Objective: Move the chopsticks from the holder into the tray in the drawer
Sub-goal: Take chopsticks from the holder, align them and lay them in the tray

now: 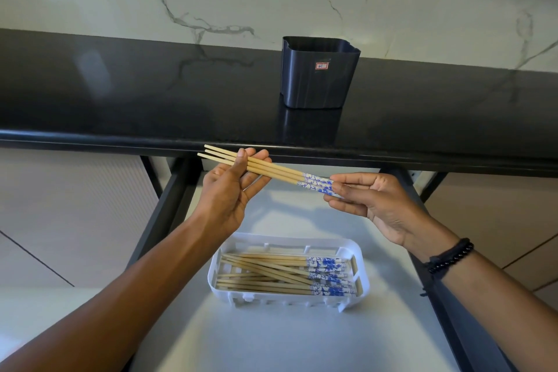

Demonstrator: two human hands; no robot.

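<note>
Left hand [229, 190], chopsticks [271, 170], holder [317, 84] label [323, 65] "61"

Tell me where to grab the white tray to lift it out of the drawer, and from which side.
Take the tray by its two short end walls, from above, one hand per end. The chopsticks inside lie loose along its length, so end grips should keep it level, and the right wall seems to have a slot for fingers.
</note>
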